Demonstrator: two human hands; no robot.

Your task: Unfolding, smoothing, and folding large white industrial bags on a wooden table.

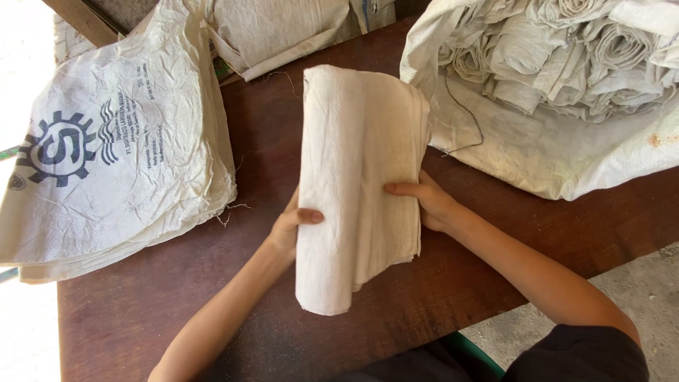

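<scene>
A white woven sack (357, 170) lies lengthwise on the dark wooden table (141, 311), partly rolled into a thick tube along its left side. My left hand (291, 225) grips the rolled part from the left, thumb on top. My right hand (428, 201) holds the flat right edge of the same sack, thumb pressed on its upper face.
A stack of flat white printed sacks (113, 148) lies on the table's left side. At the back right an open sack (544, 152) holds several rolled-up sacks (559, 49). More sacks (283, 28) hang at the back. Grey concrete floor (636, 283) shows at the right.
</scene>
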